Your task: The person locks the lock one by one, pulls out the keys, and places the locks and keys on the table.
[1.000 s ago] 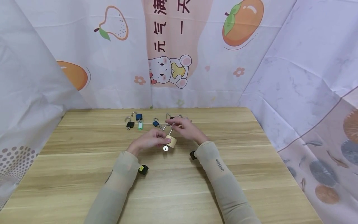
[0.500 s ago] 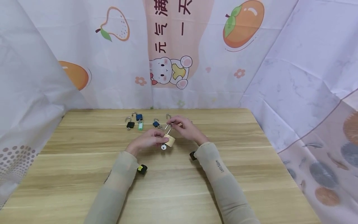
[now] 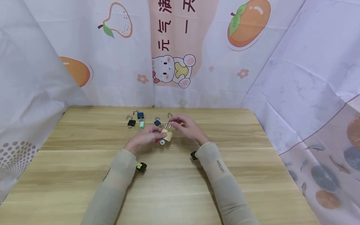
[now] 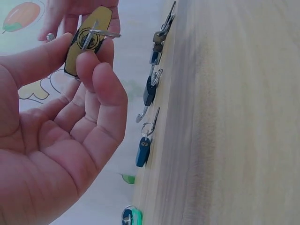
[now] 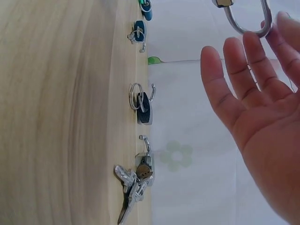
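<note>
My left hand (image 3: 146, 136) grips the brass body of a padlock (image 3: 167, 134) between thumb and fingers, above the table. A key (image 4: 93, 35) with a ring sits in the keyhole at its base. The silver shackle (image 5: 265, 28) points up and away, and its free end (image 4: 50, 36) shows beside the body in the left wrist view. My right hand (image 3: 187, 126) pinches the shackle's bend with its fingertips; the remaining fingers (image 5: 236, 61) stretch out nearly straight.
Along the table's (image 3: 168, 187) back edge lie several smaller padlocks with raised shackles: a black one (image 3: 131, 122), a blue one (image 3: 140, 115) with a green tag (image 3: 142, 124), another blue one (image 3: 157, 123). A silver padlock (image 5: 144, 164) with keys shows in the right wrist view. A printed curtain (image 3: 112, 78) hangs behind.
The brass padlock and my left hand have shifted slightly left and away from me. Its shackle has turned under my right fingertips, which stay on it.
</note>
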`<state>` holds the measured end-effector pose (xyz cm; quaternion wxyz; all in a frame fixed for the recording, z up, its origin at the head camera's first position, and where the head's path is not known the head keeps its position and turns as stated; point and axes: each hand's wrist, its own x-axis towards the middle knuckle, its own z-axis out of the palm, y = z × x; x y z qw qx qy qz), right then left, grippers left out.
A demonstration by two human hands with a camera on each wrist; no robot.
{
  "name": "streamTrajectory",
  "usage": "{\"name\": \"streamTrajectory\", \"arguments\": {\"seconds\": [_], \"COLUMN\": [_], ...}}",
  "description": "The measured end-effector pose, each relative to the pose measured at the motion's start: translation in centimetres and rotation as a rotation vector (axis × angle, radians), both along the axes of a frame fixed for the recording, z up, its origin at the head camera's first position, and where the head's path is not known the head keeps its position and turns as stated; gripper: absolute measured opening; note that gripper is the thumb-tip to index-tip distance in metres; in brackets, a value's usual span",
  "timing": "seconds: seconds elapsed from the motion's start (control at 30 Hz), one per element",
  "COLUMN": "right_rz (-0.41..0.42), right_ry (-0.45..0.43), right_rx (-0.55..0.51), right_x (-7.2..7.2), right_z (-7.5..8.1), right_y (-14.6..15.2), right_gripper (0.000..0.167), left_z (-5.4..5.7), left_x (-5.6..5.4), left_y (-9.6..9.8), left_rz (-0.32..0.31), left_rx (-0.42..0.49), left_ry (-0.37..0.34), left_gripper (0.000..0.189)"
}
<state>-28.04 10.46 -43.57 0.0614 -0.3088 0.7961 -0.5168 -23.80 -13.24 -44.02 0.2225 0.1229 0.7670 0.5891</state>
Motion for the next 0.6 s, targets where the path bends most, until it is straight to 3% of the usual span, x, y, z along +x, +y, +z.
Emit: {"name": "streamTrajectory", "arguments": {"seconds": [0.13,0.27,0.43,0.6], "right_rz": [-0.024,-0.044,-0.035,-0.047], "right_ry": [0.001,0.006,0.0,-0.011], "right_rx": [0.01,0.032,0.013,-0.006], "right_x": [-0.34,-0.55,-0.49,-0.25], "right_z": [0.05,0.14,0.32,0.24], "right_y": [0.01,0.1,0.14,0.05], "right_gripper": [0.024,0.024,0.036,0.029], "left_z": [0.24,0.18,0.02,0.05], "left_x": [-0.13,-0.26,-0.31,-0.2], "left_y": [-0.09,0.04,0.24,0.24], "left_rz": [0.022,0.004,-0.006,0.02], "left_rx": [0.016,0.033,0.062,0.056], "left_ry": [-0.03,-0.016,-0.022,-0.03], "left_gripper": [0.026,0.023,0.025,0.029]}}
